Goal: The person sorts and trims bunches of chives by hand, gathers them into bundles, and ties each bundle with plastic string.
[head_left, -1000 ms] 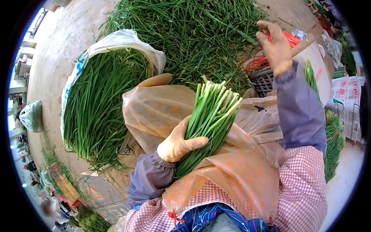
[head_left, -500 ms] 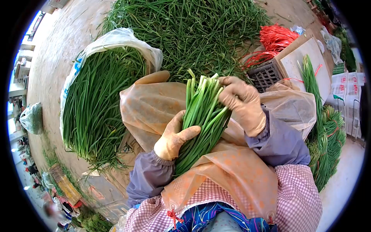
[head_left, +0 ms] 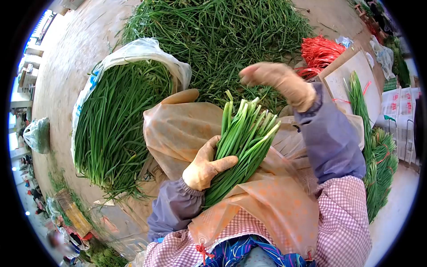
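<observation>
My gloved left hand (head_left: 205, 167) is closed around a bunch of garlic chives (head_left: 242, 138). Their pale cut ends point up and away from me, and the dark leaves run down toward my lap. Beyond the bunch and to its right, my gloved right hand (head_left: 278, 82) is raised, apart from the stems. Its fingers look stretched out, though the tips are blurred, and nothing shows in them. A translucent orange-spotted plastic apron (head_left: 260, 196) covers my lap beneath the bunch.
A large heap of loose greens (head_left: 222, 40) lies ahead. On my left stands a white plastic-lined container (head_left: 180, 66) of long greens. Red ties (head_left: 322, 53), a board (head_left: 353, 80), a dark crate and tied bundles of greens (head_left: 380, 173) sit on my right.
My right hand has left the cut ends of the chives and swung up and away over the loose heap. The left hand keeps its hold on the bunch.
</observation>
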A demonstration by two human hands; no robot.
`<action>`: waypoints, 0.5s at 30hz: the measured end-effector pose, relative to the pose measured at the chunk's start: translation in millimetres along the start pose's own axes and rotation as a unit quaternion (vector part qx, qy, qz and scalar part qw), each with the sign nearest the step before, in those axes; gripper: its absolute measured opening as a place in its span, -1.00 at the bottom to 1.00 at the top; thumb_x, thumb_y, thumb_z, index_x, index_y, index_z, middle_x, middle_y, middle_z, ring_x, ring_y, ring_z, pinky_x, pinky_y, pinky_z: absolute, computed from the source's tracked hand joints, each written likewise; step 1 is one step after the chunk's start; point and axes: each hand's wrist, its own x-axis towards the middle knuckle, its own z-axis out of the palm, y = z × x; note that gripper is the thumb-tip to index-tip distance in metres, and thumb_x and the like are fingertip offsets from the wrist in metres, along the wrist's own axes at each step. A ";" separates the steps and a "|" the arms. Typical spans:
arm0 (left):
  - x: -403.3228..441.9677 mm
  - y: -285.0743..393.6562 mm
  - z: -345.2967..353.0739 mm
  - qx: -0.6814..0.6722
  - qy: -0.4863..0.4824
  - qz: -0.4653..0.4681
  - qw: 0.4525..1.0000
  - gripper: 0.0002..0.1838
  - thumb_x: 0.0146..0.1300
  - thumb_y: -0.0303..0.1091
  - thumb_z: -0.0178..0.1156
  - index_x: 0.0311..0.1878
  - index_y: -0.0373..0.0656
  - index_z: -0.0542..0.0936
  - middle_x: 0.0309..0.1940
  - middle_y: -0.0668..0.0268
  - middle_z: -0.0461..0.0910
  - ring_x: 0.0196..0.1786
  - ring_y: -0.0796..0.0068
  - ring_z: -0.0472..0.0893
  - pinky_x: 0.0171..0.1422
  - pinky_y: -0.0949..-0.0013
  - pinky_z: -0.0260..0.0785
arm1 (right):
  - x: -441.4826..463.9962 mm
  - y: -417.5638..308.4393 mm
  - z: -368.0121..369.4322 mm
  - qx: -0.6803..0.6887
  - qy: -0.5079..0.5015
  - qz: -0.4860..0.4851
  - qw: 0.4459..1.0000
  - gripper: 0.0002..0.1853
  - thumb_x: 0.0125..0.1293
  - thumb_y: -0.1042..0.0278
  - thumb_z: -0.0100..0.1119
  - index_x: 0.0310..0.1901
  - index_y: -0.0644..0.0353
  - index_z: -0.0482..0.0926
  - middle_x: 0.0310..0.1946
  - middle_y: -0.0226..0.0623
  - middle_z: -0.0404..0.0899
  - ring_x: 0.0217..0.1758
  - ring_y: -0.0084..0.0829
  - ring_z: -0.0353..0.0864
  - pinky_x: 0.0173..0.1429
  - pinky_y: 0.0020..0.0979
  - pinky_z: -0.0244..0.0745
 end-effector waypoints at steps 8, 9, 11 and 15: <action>-2.0 4.0 -1.6 -0.039 -0.007 -0.013 0.999 -0.28 0.17 -0.47 0.37 0.37 -0.33 0.27 0.22 0.12 0.49 0.24 0.27 0.53 0.38 0.19 0.37 | 30.7 -19.4 39.3 -0.024 0.045 0.082 0.995 -0.86 0.27 0.35 0.33 -0.29 0.24 0.73 -0.52 -0.41 0.66 -0.52 -0.62 0.55 -0.39 -0.54 0.48; -1.3 4.0 -2.9 -0.048 -0.011 -0.014 0.999 -0.27 0.17 -0.47 0.36 0.38 -0.33 0.26 0.23 0.11 0.49 0.24 0.26 0.53 0.38 0.19 0.37 | 30.0 -26.1 29.6 -0.036 0.098 0.057 0.993 -0.88 0.27 0.37 0.30 -0.27 0.23 0.71 -0.53 -0.40 0.65 -0.52 -0.60 0.55 -0.40 -0.54 0.47; -2.1 4.6 -1.5 -0.019 -0.015 -0.008 1.000 -0.25 0.19 -0.34 0.34 0.40 -0.35 0.25 0.24 0.10 0.48 0.24 0.26 0.53 0.39 0.20 0.36 | 31.6 -37.9 -17.3 0.055 0.227 -0.051 0.971 -0.91 0.29 0.41 0.22 -0.28 0.21 0.67 -0.55 -0.38 0.63 -0.52 -0.49 0.58 -0.40 -0.48 0.51; -1.9 6.0 -7.2 -0.031 -0.031 0.004 0.999 -0.36 0.26 -0.38 0.26 0.36 -0.34 0.27 0.18 0.12 0.51 0.18 0.30 0.56 0.34 0.25 0.41 | 14.5 -20.8 -180.0 0.235 0.499 -0.111 0.827 -0.73 0.46 0.25 -0.02 -0.04 0.23 0.58 -0.23 -0.17 0.66 -0.11 -0.28 0.68 0.15 -0.22 0.64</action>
